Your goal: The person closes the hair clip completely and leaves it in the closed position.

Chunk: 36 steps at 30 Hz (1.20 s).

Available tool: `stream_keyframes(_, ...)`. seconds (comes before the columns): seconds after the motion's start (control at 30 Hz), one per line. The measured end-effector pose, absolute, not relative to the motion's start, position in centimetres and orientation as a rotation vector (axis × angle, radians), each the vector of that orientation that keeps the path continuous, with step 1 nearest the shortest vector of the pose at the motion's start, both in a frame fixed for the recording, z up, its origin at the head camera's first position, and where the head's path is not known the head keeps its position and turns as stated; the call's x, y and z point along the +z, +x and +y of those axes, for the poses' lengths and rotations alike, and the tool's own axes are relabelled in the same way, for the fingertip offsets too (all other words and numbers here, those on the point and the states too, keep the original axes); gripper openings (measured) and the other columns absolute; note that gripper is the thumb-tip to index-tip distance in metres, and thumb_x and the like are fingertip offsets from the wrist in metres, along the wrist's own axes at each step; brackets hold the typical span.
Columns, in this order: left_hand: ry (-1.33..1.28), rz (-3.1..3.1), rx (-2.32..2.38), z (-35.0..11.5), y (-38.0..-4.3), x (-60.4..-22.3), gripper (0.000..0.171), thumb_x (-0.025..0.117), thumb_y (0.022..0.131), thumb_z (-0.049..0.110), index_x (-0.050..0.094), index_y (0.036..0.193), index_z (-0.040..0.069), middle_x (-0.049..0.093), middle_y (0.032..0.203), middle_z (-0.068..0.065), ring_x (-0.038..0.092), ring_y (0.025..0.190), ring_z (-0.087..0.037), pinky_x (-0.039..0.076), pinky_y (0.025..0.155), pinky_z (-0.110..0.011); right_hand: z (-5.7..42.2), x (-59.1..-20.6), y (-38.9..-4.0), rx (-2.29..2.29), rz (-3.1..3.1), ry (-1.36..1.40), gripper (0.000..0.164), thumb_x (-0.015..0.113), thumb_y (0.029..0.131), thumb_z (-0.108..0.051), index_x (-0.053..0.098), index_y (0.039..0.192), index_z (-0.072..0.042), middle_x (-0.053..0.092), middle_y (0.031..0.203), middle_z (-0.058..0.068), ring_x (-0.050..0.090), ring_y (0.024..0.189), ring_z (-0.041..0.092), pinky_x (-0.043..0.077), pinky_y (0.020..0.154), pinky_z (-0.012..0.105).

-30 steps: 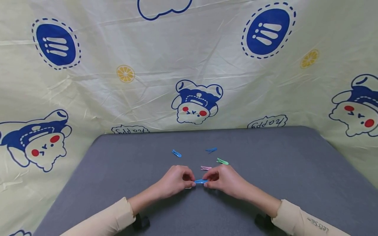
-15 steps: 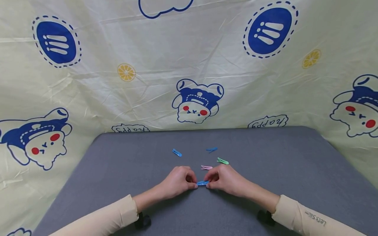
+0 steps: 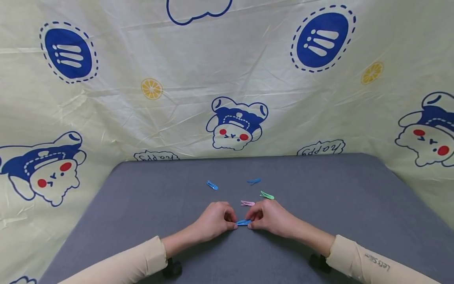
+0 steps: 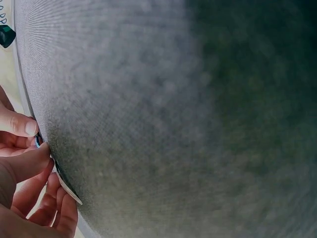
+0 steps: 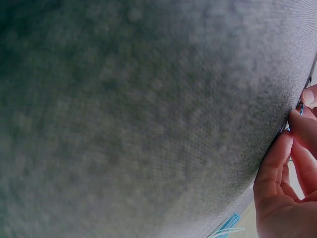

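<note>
A blue clothespin (image 3: 243, 223) lies crosswise between my two hands, low over the grey table. My left hand (image 3: 214, 221) pinches its left end between thumb and fingers. At the other end, my right hand (image 3: 271, 217) pinches it the same way. Only a sliver of the blue shows between the fingertips in both wrist views. Under the left fingers, the left wrist view shows the edge of a flat whitish piece (image 4: 68, 189), mostly covered by the hand. Just beyond the right fingers lies a pink clothespin (image 3: 247, 203).
A green clothespin (image 3: 267, 195) lies behind the right hand. Farther back are two more blue clothespins, one to the left (image 3: 212, 185) and another to the right (image 3: 253, 181). The grey table (image 3: 142, 197) ends against a printed curtain (image 3: 177, 122).
Both hands, with the blue clothespin between them, have shifted slightly toward the near edge and a little right. The other clothespins stay put.
</note>
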State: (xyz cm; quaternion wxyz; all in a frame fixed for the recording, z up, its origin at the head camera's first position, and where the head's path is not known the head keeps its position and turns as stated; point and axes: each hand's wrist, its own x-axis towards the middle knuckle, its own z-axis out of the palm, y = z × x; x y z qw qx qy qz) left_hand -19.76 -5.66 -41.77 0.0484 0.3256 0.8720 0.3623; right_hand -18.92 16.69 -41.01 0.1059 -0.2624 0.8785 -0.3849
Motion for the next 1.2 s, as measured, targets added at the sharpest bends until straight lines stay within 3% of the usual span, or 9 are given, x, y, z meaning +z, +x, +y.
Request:
stream_keyframes(0.77, 0.984, 2.632, 1.082, -5.90, -19.88, -41.83, 0.007, 0.080, 0.081, 0.007, 0.073, 0.081, 0.008, 0.058, 0.078, 0.008, 0.056, 0.071, 0.002, 0.047, 0.066, -0.018, 17.04, -41.15, -18.97, -1.132, 2.554, -0.814, 0.012, 0.077, 0.083, -0.006, 0.074, 0.094, -0.011, 0.063, 0.075, -0.010, 0.058, 0.066, 0.006, 0.049, 0.061, 0.024)
stream_keyframes(1.2, 0.965, 2.576, 1.092, -6.51, -20.03, -41.33, 0.011, 0.081, 0.081, 0.011, 0.074, 0.089, 0.007, 0.062, 0.082, 0.006, 0.058, 0.075, -0.004, 0.047, 0.067, -0.021, 17.27, -40.76, -18.51, -1.150, 2.531, -0.778, 0.017, 0.076, 0.085, -0.008, 0.072, 0.101, -0.007, 0.064, 0.082, -0.007, 0.060, 0.073, 0.009, 0.050, 0.066, 0.024)
